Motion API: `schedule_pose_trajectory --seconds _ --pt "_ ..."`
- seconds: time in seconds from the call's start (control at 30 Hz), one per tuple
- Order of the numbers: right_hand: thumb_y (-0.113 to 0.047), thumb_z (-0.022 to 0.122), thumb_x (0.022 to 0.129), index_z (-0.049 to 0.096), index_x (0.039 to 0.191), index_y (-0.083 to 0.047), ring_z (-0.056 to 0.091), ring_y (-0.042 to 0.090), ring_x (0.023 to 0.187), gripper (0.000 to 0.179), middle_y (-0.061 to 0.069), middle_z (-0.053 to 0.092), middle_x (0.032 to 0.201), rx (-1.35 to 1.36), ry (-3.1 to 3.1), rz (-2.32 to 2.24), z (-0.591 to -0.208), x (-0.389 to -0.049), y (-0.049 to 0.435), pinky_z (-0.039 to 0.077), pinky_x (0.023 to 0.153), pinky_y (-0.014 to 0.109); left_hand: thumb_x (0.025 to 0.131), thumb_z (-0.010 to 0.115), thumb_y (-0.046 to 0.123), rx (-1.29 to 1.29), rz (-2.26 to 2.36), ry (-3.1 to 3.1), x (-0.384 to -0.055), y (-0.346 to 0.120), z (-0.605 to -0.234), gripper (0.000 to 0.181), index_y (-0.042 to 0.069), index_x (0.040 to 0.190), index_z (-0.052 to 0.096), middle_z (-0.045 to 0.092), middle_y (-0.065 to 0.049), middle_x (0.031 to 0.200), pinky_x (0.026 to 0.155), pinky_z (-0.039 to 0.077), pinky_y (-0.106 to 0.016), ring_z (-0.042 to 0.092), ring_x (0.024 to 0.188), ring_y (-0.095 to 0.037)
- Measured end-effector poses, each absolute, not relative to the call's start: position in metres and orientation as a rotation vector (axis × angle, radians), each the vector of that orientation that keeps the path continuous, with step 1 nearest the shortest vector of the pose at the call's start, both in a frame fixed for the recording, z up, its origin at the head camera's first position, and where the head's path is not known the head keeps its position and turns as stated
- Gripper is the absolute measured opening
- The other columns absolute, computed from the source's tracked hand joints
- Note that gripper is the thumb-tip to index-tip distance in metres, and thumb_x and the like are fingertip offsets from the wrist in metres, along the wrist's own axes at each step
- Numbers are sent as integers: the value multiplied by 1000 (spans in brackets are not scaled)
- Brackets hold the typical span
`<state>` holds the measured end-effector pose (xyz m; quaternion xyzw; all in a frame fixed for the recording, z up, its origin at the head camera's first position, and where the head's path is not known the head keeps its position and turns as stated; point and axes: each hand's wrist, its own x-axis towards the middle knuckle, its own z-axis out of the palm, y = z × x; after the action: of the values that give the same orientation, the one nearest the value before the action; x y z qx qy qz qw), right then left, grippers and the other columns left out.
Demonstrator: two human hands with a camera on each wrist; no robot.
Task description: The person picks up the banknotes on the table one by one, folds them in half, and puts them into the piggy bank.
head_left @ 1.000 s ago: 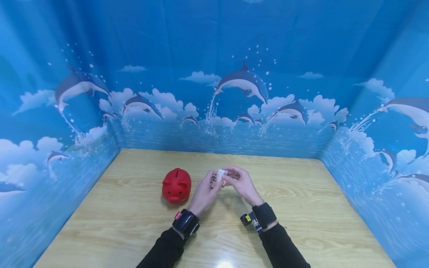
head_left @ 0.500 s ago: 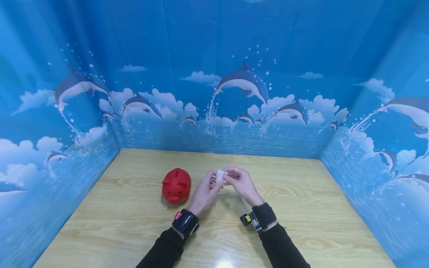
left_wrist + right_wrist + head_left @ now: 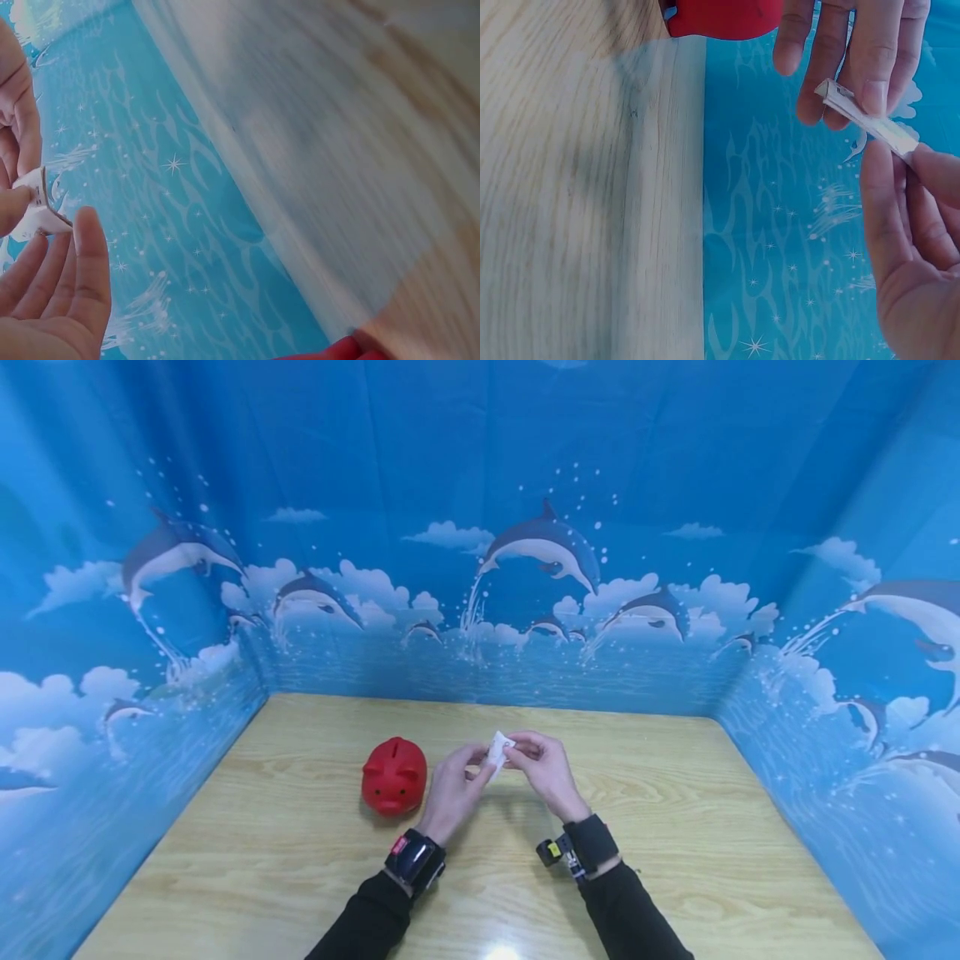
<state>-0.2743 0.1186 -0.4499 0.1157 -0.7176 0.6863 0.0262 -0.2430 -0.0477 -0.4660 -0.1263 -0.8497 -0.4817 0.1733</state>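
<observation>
A small white slip of folded paper [image 3: 498,752] with faint printed marks is held up between both hands over the table. My right hand [image 3: 551,774] pinches one end of it between thumb and fingers. On the other side my left hand [image 3: 452,792] holds it, thumb on the near face and fingers behind. The right wrist view shows the folded paper [image 3: 870,120] as a narrow layered strip, tilted. Left of the left hand stands a red piggy bank [image 3: 393,777], upright, its snout toward me and a dark slot on its back.
The light wooden table [image 3: 675,827] ends at a blue curtain [image 3: 487,668] printed with dolphins, which rises at the back and both sides. A black strap [image 3: 415,858] with a device sits on the left wrist, another strap [image 3: 591,843] on the right.
The paper has turned and tilted between the fingers, its upper corner now standing higher. The hands have shifted only slightly; the piggy bank stays where it was.
</observation>
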Motion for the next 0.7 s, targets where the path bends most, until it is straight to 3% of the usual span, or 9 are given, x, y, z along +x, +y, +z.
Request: schedule_pose_trajectory --seconds 0.27,0.7 --pt "1 68 89 66 114 7 69 14 81 26 25 69 100 387 -2216 2131 -449 -271 118 60 77 33 90 71 22 -371 -1381 -2428 -242 -48 -467 30 15 119 67 73 -2 109 76 57 -25 68 98 -13" --pt "2 69 87 62 113 5 68 15 96 27 24 67 114 433 -2245 2101 -449 -271 117 59 82 31 91 71 17 -432 -1379 -2424 -244 -49 -466 21 12 111 71 76 -2 101 76 58 -25 71 90 -10"
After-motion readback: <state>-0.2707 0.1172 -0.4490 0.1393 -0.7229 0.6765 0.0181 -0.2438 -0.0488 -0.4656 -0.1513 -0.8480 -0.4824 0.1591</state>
